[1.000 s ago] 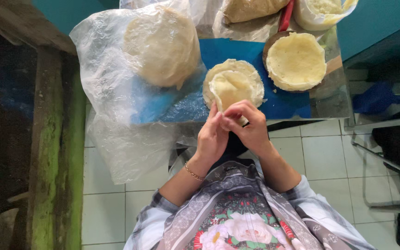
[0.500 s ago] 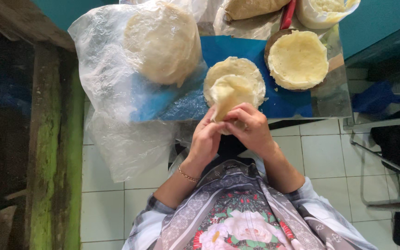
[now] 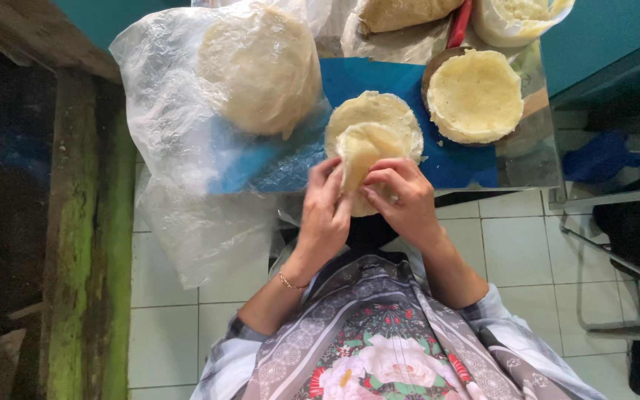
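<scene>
Both hands, the left hand (image 3: 325,215) and the right hand (image 3: 403,198), are pressed close together, pinching a thin pale wrapper sheet (image 3: 361,152) at the near edge of the tabletop (image 3: 468,167). Just beyond lies a small stack of round wrappers (image 3: 375,115) on blue plastic; farther off, a bagged stack (image 3: 261,67) and a pan of filling (image 3: 474,95).
</scene>
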Demonstrator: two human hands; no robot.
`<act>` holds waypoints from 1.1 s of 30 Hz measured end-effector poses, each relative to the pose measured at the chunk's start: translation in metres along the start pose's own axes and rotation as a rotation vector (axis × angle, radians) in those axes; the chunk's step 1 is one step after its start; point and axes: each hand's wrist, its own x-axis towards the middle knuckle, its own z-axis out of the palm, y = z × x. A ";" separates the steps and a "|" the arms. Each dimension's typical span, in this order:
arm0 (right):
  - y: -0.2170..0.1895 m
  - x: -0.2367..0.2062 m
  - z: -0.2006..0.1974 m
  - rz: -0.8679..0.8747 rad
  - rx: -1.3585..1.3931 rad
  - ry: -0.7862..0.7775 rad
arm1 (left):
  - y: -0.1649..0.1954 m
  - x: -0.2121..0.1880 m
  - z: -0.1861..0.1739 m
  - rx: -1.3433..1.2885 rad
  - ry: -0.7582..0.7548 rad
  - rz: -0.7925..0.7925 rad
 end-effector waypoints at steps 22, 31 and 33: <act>-0.008 -0.007 0.011 -0.108 -0.098 -0.007 | -0.055 -0.015 -0.022 -0.730 -0.155 -0.396; -0.007 -0.011 0.008 -0.062 0.003 -0.002 | -0.042 -0.013 -0.029 -0.619 -0.241 -0.367; -0.007 -0.011 0.007 -0.018 0.072 -0.017 | -0.045 -0.013 -0.029 -0.631 -0.241 -0.356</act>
